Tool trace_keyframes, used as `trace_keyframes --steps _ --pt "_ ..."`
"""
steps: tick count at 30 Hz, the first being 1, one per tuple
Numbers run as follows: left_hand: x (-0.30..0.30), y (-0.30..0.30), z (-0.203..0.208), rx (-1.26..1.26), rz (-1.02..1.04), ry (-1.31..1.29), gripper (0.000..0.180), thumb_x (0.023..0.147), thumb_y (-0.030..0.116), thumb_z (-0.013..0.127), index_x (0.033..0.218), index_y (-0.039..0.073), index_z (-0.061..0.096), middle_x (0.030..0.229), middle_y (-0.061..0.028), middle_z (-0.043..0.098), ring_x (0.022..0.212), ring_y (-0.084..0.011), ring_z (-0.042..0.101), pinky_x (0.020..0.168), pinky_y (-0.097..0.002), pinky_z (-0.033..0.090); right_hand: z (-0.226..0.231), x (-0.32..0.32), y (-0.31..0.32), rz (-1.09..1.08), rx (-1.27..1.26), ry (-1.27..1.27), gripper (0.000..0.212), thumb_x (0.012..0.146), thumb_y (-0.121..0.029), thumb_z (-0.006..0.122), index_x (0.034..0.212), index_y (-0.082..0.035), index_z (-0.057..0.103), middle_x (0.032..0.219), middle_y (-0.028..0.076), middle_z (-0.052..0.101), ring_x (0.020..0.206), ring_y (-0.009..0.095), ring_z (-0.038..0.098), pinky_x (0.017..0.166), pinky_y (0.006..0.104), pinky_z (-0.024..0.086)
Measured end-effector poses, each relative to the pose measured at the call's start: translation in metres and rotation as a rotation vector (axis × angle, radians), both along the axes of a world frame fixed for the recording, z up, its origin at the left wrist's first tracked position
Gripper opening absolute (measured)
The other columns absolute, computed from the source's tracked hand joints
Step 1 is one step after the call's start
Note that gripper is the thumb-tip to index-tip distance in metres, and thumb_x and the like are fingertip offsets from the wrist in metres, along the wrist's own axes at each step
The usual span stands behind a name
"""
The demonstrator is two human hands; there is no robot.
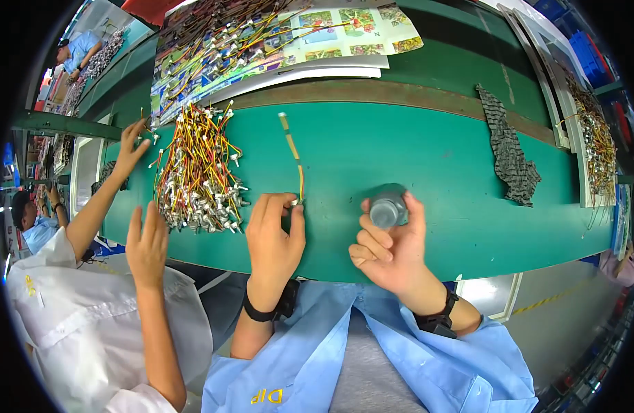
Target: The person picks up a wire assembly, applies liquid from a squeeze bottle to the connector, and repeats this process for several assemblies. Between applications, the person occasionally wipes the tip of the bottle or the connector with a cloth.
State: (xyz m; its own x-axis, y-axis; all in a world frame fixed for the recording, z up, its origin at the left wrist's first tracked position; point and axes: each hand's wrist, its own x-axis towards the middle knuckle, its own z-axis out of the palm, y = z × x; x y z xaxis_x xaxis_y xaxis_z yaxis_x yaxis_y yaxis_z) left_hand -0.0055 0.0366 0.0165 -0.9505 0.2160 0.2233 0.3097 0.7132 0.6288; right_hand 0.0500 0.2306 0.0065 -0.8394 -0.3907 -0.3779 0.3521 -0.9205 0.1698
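- Left hand (272, 237): fingers curled, thumb and forefinger pinching the near end of a wire (293, 155) that lies stretched away across the green table (413, 158).
- Right hand (389, 248): fingers wrapped round a small grey motor (388, 209), lifted just above the table edge.
- Wire pile (196, 172): left of the wire, near a co-worker's hands (146, 244).
- Grey cloth (509, 148): well apart, right.

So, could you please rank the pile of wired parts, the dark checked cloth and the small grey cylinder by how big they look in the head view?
1. Pile of wired parts, largest.
2. Dark checked cloth, clearly smaller.
3. Small grey cylinder in the right hand, smallest, though partly hidden by fingers.
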Motion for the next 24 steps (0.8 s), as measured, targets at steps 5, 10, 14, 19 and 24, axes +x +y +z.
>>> trace_keyframes --steps 5,10,14,19,24 --pt "0.019 0.008 0.013 0.801 -0.088 -0.401 0.02 0.094 -0.003 0.061 0.114 -0.003 0.057 0.101 -0.0133 0.067 0.086 -0.0181 0.066 0.076 -0.0316 0.053 0.017 -0.004 0.022 -0.197 0.544 0.313 0.055 0.085 -0.059 0.065 0.104 -0.01 0.05 0.059 -0.002 0.042 0.047 0.009 0.036 0.062 0.0326 0.038" --pt "0.015 0.022 0.04 1.051 -0.335 -0.544 0.02 0.095 -0.005 0.059 0.115 -0.003 0.057 0.104 -0.0143 0.067 0.092 -0.0198 0.067 0.083 -0.0331 0.054 0.048 -0.024 0.046 -0.291 0.78 0.683 0.058 0.075 -0.043 0.082 0.107 -0.009 0.047 0.067 -0.001 0.045 0.058 0.01 0.043 0.07 0.0336 0.043" --pt "-0.011 0.038 0.041 1.008 -0.477 -0.63 0.019 0.094 -0.007 0.059 0.113 -0.006 0.06 0.106 -0.0129 0.067 0.096 -0.0186 0.067 0.088 -0.033 0.055 0.071 -0.04 0.039 -0.412 0.842 0.827 0.06 0.071 -0.03 0.088 0.108 -0.007 0.048 0.07 0.0 0.047 0.065 0.011 0.052 0.076 0.0363 0.051" --pt "-0.036 0.055 0.025 0.916 -0.63 -0.484 0.024 0.094 -0.008 0.06 0.118 -0.006 0.059 0.108 -0.0126 0.067 0.101 -0.0205 0.067 0.092 -0.0349 0.055 0.064 -0.055 0.053 -0.238 1.216 0.84 0.063 0.076 -0.044 0.084 0.108 -0.008 0.043 0.082 0.004 0.054 0.078 0.014 0.062 0.1 0.054 0.053" --pt "-0.05 0.066 0.009 1.026 -0.599 -0.691 0.024 0.094 -0.008 0.061 0.118 -0.006 0.059 0.112 -0.0125 0.067 0.105 -0.0213 0.067 0.093 -0.0357 0.056 0.046 -0.071 0.054 -0.265 1.139 0.708 0.067 0.075 -0.045 0.084 0.111 -0.006 0.043 0.087 0.006 0.056 0.083 0.016 0.065 0.101 0.0544 0.052"
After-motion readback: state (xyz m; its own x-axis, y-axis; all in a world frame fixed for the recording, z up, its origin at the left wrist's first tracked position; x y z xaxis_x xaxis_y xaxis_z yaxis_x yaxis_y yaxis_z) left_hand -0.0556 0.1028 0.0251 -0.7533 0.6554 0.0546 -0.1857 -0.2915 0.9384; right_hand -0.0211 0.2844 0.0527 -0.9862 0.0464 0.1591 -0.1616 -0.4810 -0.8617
